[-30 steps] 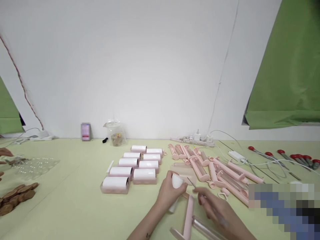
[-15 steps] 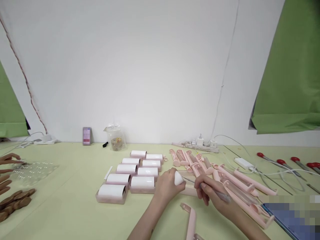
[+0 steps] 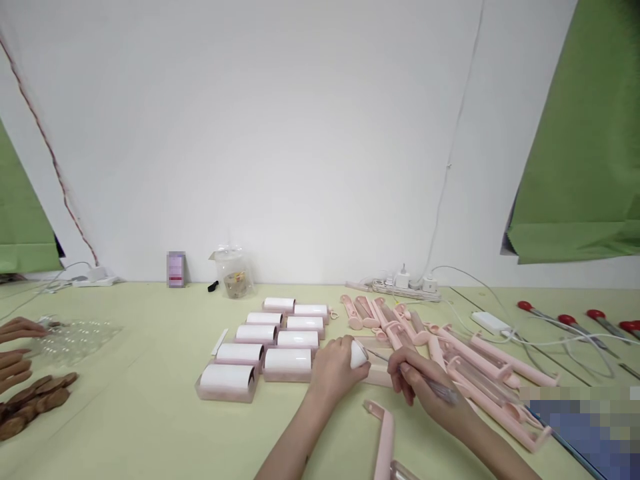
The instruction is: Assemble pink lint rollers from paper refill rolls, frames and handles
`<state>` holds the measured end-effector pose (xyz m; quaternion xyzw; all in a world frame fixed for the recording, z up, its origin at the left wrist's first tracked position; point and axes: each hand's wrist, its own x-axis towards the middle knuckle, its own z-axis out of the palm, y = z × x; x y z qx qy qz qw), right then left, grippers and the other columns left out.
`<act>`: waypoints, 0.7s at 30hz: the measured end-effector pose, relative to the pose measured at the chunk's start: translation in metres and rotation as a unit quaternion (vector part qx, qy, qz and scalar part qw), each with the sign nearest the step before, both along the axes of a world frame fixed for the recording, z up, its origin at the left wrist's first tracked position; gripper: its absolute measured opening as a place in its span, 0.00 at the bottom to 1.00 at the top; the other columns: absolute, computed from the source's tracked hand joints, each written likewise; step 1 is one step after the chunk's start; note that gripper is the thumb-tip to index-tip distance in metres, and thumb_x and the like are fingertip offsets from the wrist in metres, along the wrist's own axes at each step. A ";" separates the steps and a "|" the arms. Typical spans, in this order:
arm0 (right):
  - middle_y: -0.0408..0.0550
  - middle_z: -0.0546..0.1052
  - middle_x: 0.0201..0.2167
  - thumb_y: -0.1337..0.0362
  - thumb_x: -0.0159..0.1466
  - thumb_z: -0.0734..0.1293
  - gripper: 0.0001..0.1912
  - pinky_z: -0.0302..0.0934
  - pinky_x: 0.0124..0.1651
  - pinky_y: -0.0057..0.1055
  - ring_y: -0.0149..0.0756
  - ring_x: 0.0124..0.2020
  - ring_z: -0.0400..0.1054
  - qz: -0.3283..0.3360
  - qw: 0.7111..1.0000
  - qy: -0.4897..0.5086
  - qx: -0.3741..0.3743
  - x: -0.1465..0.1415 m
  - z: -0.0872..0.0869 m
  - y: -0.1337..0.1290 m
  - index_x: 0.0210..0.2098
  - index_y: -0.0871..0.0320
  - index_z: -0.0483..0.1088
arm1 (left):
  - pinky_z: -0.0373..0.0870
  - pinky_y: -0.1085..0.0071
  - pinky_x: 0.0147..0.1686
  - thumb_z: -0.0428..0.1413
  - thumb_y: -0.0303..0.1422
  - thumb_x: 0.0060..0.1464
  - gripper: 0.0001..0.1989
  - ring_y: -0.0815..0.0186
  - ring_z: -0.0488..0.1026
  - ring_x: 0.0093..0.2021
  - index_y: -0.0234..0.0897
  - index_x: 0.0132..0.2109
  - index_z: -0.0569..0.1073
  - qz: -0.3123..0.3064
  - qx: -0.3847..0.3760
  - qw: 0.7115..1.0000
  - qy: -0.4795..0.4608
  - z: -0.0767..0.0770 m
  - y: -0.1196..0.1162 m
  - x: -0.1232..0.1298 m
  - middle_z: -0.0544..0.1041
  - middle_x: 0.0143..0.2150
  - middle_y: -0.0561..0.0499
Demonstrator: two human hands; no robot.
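My left hand [image 3: 334, 370] is closed around a white roll [image 3: 358, 354], whose round end faces right. In my right hand [image 3: 417, 377] is a thin metal-shafted tool with a clear handle [image 3: 443, 391], held like a pen. Its shaft reaches the end of the white roll; whether the tip touches or enters it I cannot make out. Left of my hands, white rolls in pale pink cases [image 3: 227, 378] stand in two columns. A pink roller handle [image 3: 384, 437] lies just in front of me. More pink handles [image 3: 480, 353] are piled to the right.
A power strip [image 3: 405, 291] with cables lies by the wall. Red-ended tools [image 3: 567, 320] and a blurred blue device [image 3: 585, 427] lie at right. A co-worker's hands [image 3: 15, 353] are at far left, near clear bubbly plastic [image 3: 75, 341] and brown discs [image 3: 37, 403].
The view has shifted slightly. The white roll has turned a little in my left hand, so its round end shows more. Both hands keep their grip.
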<state>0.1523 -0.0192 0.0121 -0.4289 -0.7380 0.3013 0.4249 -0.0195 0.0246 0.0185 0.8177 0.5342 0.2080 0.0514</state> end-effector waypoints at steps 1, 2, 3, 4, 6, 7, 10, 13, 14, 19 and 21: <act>0.38 0.65 0.20 0.62 0.63 0.51 0.12 0.55 0.22 0.25 0.27 0.18 0.60 -0.006 1.000 0.002 0.000 0.001 -0.001 0.002 0.29 0.55 0.62 | 0.63 0.70 0.31 0.50 0.39 0.46 0.14 0.58 0.71 0.37 0.38 0.40 0.67 0.000 0.001 1.000 0.001 0.000 0.000 0.000 0.75 0.36 0.48; 0.38 0.65 0.19 0.61 0.62 0.51 0.12 0.55 0.22 0.25 0.27 0.17 0.61 -0.012 1.000 0.007 -0.001 0.002 -0.002 0.004 0.29 0.55 0.62 | 0.63 0.70 0.31 0.50 0.38 0.45 0.14 0.58 0.71 0.37 0.38 0.40 0.67 0.001 0.001 1.000 0.003 0.000 0.000 -0.001 0.75 0.36 0.48; 0.38 0.66 0.19 0.61 0.62 0.51 0.12 0.54 0.21 0.24 0.27 0.16 0.60 -0.019 1.000 0.017 -0.006 0.003 -0.004 0.007 0.28 0.56 0.62 | 0.63 0.70 0.31 0.50 0.37 0.45 0.13 0.58 0.71 0.37 0.37 0.39 0.68 0.003 0.002 1.000 0.005 0.000 0.000 -0.001 0.75 0.36 0.48; 0.38 0.66 0.18 0.59 0.62 0.51 0.12 0.54 0.20 0.24 0.26 0.15 0.60 -0.028 0.999 0.032 -0.021 0.005 -0.006 0.011 0.28 0.56 0.61 | 0.63 0.70 0.31 0.50 0.37 0.45 0.13 0.58 0.71 0.37 0.37 0.39 0.68 0.006 0.001 1.000 0.006 0.000 0.000 -0.001 0.75 0.36 0.47; 0.37 0.66 0.16 0.57 0.60 0.52 0.13 0.52 0.17 0.23 0.26 0.12 0.60 -0.047 0.995 0.061 -0.063 0.007 -0.010 0.019 0.27 0.56 0.60 | 0.63 0.70 0.32 0.50 0.36 0.45 0.14 0.58 0.71 0.37 0.36 0.39 0.68 0.010 -0.001 1.000 0.008 0.001 0.001 -0.001 0.75 0.36 0.47; 0.37 0.66 0.14 0.55 0.59 0.53 0.13 0.51 0.16 0.23 0.27 0.11 0.59 -0.058 0.992 0.071 -0.084 0.008 -0.012 0.023 0.27 0.56 0.60 | 0.64 0.70 0.32 0.51 0.37 0.44 0.15 0.58 0.71 0.38 0.36 0.40 0.68 0.012 -0.002 1.000 0.007 0.001 0.001 -0.002 0.74 0.37 0.46; 0.35 0.64 0.11 0.50 0.60 0.50 0.17 0.48 0.13 0.23 0.28 0.08 0.56 -0.093 0.987 0.080 -0.108 0.011 -0.012 0.027 0.30 0.56 0.59 | 0.64 0.70 0.34 0.51 0.38 0.45 0.17 0.58 0.70 0.40 0.37 0.43 0.66 0.014 -0.005 1.000 -0.008 0.003 0.001 -0.003 0.74 0.39 0.46; 0.35 0.61 0.11 0.49 0.61 0.48 0.19 0.48 0.14 0.24 0.28 0.10 0.55 -0.170 0.983 0.036 -0.059 0.012 -0.007 0.024 0.30 0.55 0.60 | 0.64 0.69 0.35 0.50 0.38 0.45 0.18 0.57 0.70 0.40 0.36 0.44 0.65 0.009 -0.019 0.998 -0.058 0.004 0.000 -0.004 0.73 0.40 0.45; 0.35 0.61 0.11 0.49 0.61 0.49 0.18 0.49 0.16 0.24 0.29 0.12 0.56 -0.193 0.980 0.016 -0.041 0.011 -0.004 0.022 0.28 0.54 0.60 | 0.64 0.68 0.35 0.50 0.38 0.46 0.18 0.57 0.70 0.40 0.36 0.45 0.65 0.008 -0.025 0.996 -0.084 0.004 0.000 -0.005 0.73 0.40 0.45; 0.38 0.63 0.15 0.51 0.56 0.59 0.16 0.52 0.21 0.26 0.31 0.18 0.58 -0.211 0.976 -0.053 -0.015 0.008 0.003 0.021 0.19 0.55 0.57 | 0.63 0.69 0.37 0.49 0.36 0.47 0.18 0.59 0.70 0.41 0.38 0.47 0.60 0.011 -0.036 0.979 -0.200 0.008 -0.002 -0.008 0.72 0.41 0.48; 0.39 0.64 0.16 0.53 0.55 0.61 0.15 0.52 0.23 0.26 0.32 0.19 0.59 -0.214 0.973 -0.083 -0.011 0.005 0.004 0.022 0.19 0.55 0.58 | 0.63 0.70 0.37 0.48 0.35 0.48 0.17 0.60 0.70 0.41 0.38 0.46 0.60 0.017 -0.044 0.979 -0.200 0.009 -0.002 -0.008 0.72 0.40 0.48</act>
